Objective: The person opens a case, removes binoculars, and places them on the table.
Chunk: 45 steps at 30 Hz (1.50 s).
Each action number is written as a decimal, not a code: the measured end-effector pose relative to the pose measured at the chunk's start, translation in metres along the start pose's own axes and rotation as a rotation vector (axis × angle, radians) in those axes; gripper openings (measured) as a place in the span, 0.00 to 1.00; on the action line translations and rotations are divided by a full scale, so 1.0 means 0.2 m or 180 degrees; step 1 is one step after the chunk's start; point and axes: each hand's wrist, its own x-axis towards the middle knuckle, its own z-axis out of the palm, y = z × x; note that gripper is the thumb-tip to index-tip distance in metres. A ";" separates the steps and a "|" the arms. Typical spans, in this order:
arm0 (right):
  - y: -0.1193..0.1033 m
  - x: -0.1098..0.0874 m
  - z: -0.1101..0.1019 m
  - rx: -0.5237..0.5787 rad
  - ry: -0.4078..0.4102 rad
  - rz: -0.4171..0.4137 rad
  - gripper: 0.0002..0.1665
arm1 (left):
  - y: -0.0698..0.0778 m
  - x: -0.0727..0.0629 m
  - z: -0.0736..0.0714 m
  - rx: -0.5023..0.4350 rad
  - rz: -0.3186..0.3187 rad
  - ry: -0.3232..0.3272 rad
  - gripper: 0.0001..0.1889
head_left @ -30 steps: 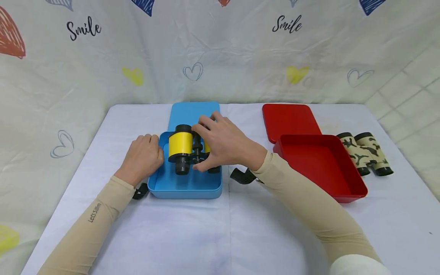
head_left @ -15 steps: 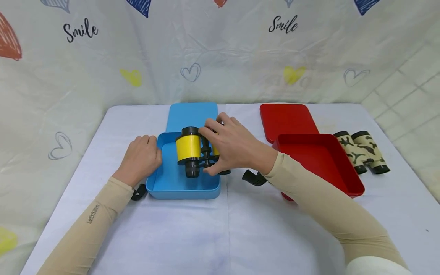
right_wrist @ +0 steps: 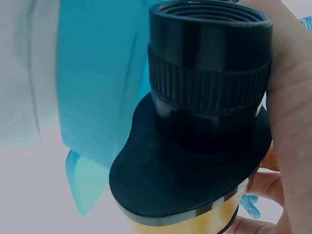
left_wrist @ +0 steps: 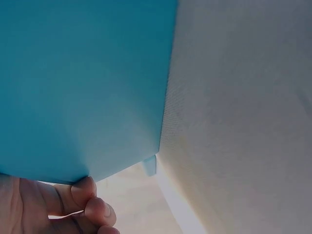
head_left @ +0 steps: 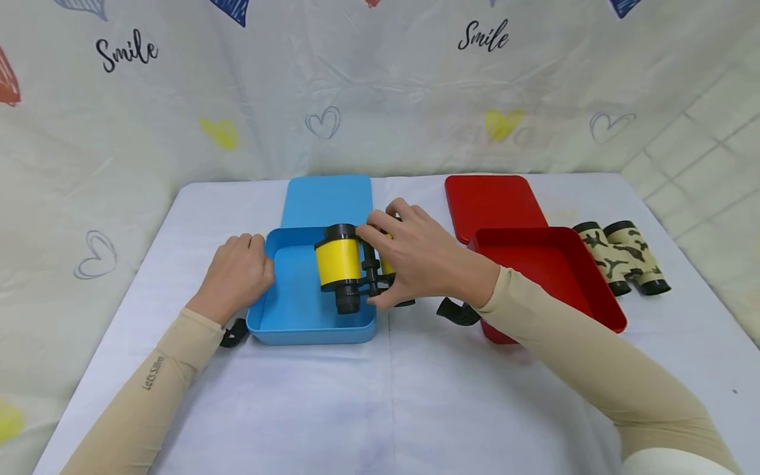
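Note:
Yellow-and-black binoculars (head_left: 338,260) are in my right hand (head_left: 427,260), which grips them from above, fingers at the far side and thumb at the near side. They are over the right part of a blue box (head_left: 311,335), and their right barrel is mostly hidden by the hand. In the right wrist view, a black eyepiece (right_wrist: 209,73) fills the middle, with the box wall beyond it. My left hand (head_left: 240,270) holds the left rim of the blue box. In the left wrist view, its fingertips (left_wrist: 85,190) touch the rim of the box wall (left_wrist: 83,92).
A blue lid (head_left: 326,201) lies behind the blue box. To the right are a red box (head_left: 552,280), a red lid (head_left: 495,204) behind it, and camouflage binoculars (head_left: 638,257) on the white-covered table (head_left: 309,409). A patterned sheet (head_left: 386,79) hangs behind.
My right hand has moved right with the yellow binoculars, and they are raised from lower inside the blue box. The left hand has stayed at the box's rim.

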 end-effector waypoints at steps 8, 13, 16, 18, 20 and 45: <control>0.04 -0.08 0.00 -0.0108 0.0014 0.0028 0.54 | -0.01 -0.01 -0.01 0.0003 0.0041 0.0023 0.10; 0.07 -0.13 0.00 -0.0114 0.0028 0.0056 0.54 | -0.01 -0.01 -0.02 -0.0022 0.0028 -0.0004 0.10; 0.09 -0.15 0.00 -0.0091 0.0049 0.0083 0.54 | -0.01 -0.01 -0.02 -0.0045 0.0023 -0.0025 0.11; 0.10 -0.17 -0.01 -0.0070 0.0047 0.0115 0.55 | -0.01 0.00 -0.01 -0.0065 0.0002 -0.0055 0.11; 0.11 -0.19 -0.01 -0.0054 0.0043 0.0141 0.55 | -0.01 0.00 -0.01 -0.0071 -0.0019 -0.0086 0.11; 0.21 -0.34 0.04 -0.0023 -0.0060 0.0258 0.55 | -0.06 0.01 -0.02 -0.0059 0.0108 -0.0106 0.11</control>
